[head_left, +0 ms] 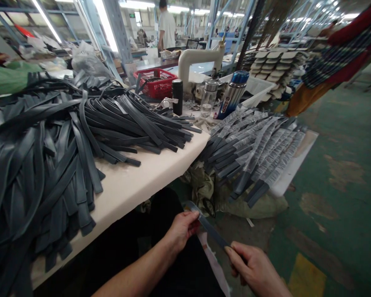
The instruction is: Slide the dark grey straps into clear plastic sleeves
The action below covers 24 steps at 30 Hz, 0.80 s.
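Stretched between my two hands, above my lap, is a flat dark grey strap (212,231). My left hand (183,227) pinches it near its upper end, with the fingers closed. Farther down, at the lower right, my right hand (249,264) is closed around the other part of the strap. Many similar loose straps (49,165) lie heaped on the table to the left. On the right, a stack of grey straps with crinkled clear wrapping (259,144) rests on a white board.
The pale tabletop (126,181) edge runs beside my left arm. At the back stand a red basket (156,82), a black cylinder (177,97), a glass jar (208,99), a blue-silver thermos (233,95) and a cream machine arm (185,62). Sacks (247,202) lie under the board. A person (167,29) stands far off.
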Motion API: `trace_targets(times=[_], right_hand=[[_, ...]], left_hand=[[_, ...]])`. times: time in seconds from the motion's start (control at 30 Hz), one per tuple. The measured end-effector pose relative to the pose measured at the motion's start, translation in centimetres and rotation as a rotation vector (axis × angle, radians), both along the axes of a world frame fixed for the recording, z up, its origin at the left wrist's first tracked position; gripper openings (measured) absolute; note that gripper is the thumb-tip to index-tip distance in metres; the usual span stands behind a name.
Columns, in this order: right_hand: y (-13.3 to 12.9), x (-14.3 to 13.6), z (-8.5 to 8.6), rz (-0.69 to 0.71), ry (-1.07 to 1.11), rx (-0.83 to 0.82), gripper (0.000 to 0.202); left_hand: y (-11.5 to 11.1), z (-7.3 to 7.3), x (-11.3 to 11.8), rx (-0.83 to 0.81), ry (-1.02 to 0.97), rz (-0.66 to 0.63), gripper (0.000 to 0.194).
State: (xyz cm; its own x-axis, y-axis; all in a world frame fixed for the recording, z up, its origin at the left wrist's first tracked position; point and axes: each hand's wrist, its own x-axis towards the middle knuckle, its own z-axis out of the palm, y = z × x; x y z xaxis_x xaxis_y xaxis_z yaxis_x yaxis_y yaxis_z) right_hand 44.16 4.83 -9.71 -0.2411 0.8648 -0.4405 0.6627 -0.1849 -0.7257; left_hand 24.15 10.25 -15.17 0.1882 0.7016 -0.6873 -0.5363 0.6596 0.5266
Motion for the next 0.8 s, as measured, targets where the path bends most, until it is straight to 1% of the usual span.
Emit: trace_targets(times=[0.07,0.13,0.23,0.3,0.37,0.4,0.43,0.47,0.5,0.53,0.57,0.6,0.67,0.7,0.77,0.8], right_hand=[[0.3,-0.4,0.1,0.031,-0.06,0.06,0.043],[1.3,-1.7,-0.2,0.028,-0.068,0.099,0.043],[3.0,-3.9,-1.0,-0.022,-0.014,0.103,0.044],[3.4,-4.6,-1.0,-0.054,0.043,0.083,0.041],[3.1,-4.2,-0.5,-0.064,0.112,0.062,0.03],[2.8,-3.7,0.1,-0.063,0.16,0.043,0.03],[2.3,-2.9,0.7,-0.052,0.217,0.016,0.034],[1.8,-2.0,1.4,-0.028,0.276,-0.009,0.036],[1.3,-1.1,2.0,0.013,0.324,-0.02,0.034],[0.9,-0.2,2.6,0.061,0.349,-0.001,0.032],[0.5,0.6,3.1,0.118,0.345,0.059,0.03],[0.3,1.3,3.5,0.18,0.32,0.165,0.029],[-0.1,2.1,3.9,0.288,0.251,0.449,0.028],[-0.2,2.2,4.0,0.339,0.223,0.59,0.032],[-0.5,2.2,4.2,0.4,0.176,0.793,0.04],[-0.6,2.1,4.2,0.393,0.152,0.854,0.04]], left_hand=[[-0.6,0.1,0.5,-0.023,-0.028,-0.018,0.042],[-1.3,0.3,1.3,-0.035,-0.057,-0.042,0.041],[-2.0,0.6,1.9,-0.025,-0.081,-0.048,0.04],[-1.6,0.5,1.6,-0.003,-0.077,-0.021,0.038],[-0.7,0.3,0.7,0.011,-0.061,0.022,0.033],[-0.2,0.1,0.2,0.009,-0.052,0.045,0.03],[0.2,-0.1,-0.2,-0.001,-0.043,0.064,0.026],[0.6,-0.4,-0.6,-0.017,-0.037,0.078,0.023],[0.9,-0.6,-0.8,-0.036,-0.033,0.085,0.019],[1.1,-0.8,-0.9,-0.054,-0.034,0.086,0.017],[1.1,-1.0,-0.9,-0.069,-0.038,0.083,0.015],[1.1,-1.1,-0.8,-0.081,-0.045,0.078,0.014],[0.9,-1.1,-0.6,-0.099,-0.061,0.064,0.013],[0.8,-1.0,-0.5,-0.108,-0.068,0.059,0.013],[0.7,-0.6,-0.4,-0.129,-0.082,0.049,0.012],[0.6,-0.4,-0.3,-0.142,-0.089,0.043,0.012]])
